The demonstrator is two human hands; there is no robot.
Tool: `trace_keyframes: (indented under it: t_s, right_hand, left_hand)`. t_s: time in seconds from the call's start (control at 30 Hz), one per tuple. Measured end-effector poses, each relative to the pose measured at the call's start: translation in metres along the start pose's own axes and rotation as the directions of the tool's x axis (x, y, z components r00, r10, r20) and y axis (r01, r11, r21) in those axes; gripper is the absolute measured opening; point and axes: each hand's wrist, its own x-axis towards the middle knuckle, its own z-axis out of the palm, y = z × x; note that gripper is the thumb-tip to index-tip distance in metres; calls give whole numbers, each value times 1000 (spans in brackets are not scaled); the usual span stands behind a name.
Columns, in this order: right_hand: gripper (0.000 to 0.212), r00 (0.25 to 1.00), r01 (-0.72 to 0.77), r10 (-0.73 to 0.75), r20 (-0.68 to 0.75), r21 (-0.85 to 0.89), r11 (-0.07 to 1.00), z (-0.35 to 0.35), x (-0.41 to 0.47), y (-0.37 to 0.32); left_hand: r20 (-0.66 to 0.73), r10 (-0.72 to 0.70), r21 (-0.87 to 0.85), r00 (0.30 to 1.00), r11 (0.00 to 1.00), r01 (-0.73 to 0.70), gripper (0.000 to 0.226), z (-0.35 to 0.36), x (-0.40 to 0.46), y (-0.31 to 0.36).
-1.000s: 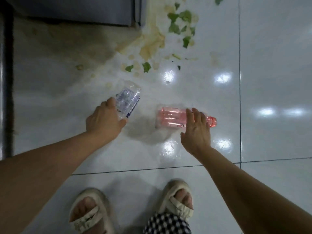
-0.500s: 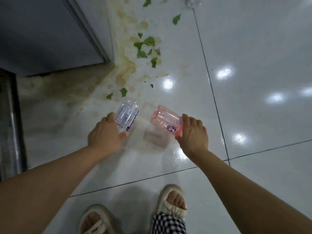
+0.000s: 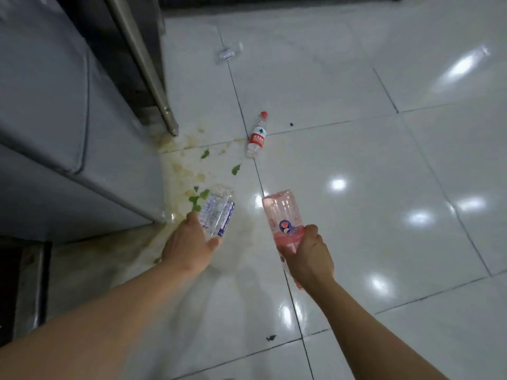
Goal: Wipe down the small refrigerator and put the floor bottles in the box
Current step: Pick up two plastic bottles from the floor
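Bottles are sitting in both hands above the white tiled floor. The left hand is curling its fingers and thumb round the lower part of a clear bottle with a blue-edged printed label, and the bottle is sticking out forward and slightly to the right from the hand, its far end pointing at the spill. The right hand is wrapping round the neck end of a pink bottle, whose wide base is pointing up and away from the hand while its cap end is hiding under the palm. The two held bottles are lying near each other but apart, with a strip of bare tile showing between them. Further out on the floor, well beyond both hands, a red-capped bottle with a red and white label is lying on its side just beside a tile seam, and a second clear bottle is resting still farther off, too blurred to tell much about. A yellowish spill with green leaf scraps is spreading along the base of the grey refrigerator, which is filling the left side, just beside the left hand
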Motion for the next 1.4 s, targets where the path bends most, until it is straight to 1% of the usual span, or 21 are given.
trace_keyframes:
  t_s: [0.13, 0.23, 0.43, 0.5, 0.57, 0.67, 0.83, 0.9, 1.0, 1.1, 1.23, 1.3, 1.4]
  right_hand:
    - [50, 999, -45, 45, -8, 68, 997, -52, 39, -23]
    - [52, 998, -69, 69, 0, 115, 991, -77, 77, -41]
    - [53, 989, -145, 137, 50, 202, 969, -102, 188, -78]
    - [55, 981, -185, 168, 95, 212, 960, -101, 225, -89]
    - [58, 970, -227, 199, 137, 229, 947, -99, 258, -96]
    - [60, 961, -251, 212, 175, 240, 938, -96, 305, -109]
    - [59, 951, -262, 204, 230, 256, 930, -89, 384, -125]
    - [57, 939, -275, 206, 274, 246, 929, -82, 414, -130]
    - [55, 924, -274, 195, 329, 212, 938, -66, 460, -139]
    - [58, 909, -275, 210, 360, 140, 951, -46, 500, -139]
    - [59, 896, -295, 229, 382, 123, 948, -12, 545, -120]
    - [60, 889, -308, 245, 387, 109, 945, 7, 565, -111]
    - [61, 904, -270, 231, 359, 61, 961, 38, 592, -102]
  left_hand:
    - [-12, 2, -66, 1000, 998, -3, 63, -23, 27, 45]
    - [-18, -26, -66, 1000, 997, 25, 62, -39, 56, 69]
    - [3, -109, -99, 994, 989, 108, 59, -60, 153, 111]
    - [17, -136, -98, 990, 986, 138, 58, -65, 184, 122]
    - [21, -144, -108, 989, 983, 145, 58, -67, 212, 133]
    - [34, -152, -115, 988, 981, 155, 59, -70, 253, 145]
    - [33, -248, -134, 968, 959, 250, 57, -63, 309, 165]
    - [44, -287, -142, 957, 946, 291, 57, -56, 330, 173]
    - [21, -308, -145, 951, 940, 308, 61, -43, 367, 183]
    - [12, -336, -155, 942, 930, 334, 62, -22, 406, 190]
    - [12, -342, -126, 940, 932, 341, 61, 22, 456, 185]
    - [-9, -348, -96, 937, 934, 346, 60, 44, 479, 176]
    - [-46, -337, -70, 940, 940, 333, 57, 76, 513, 158]
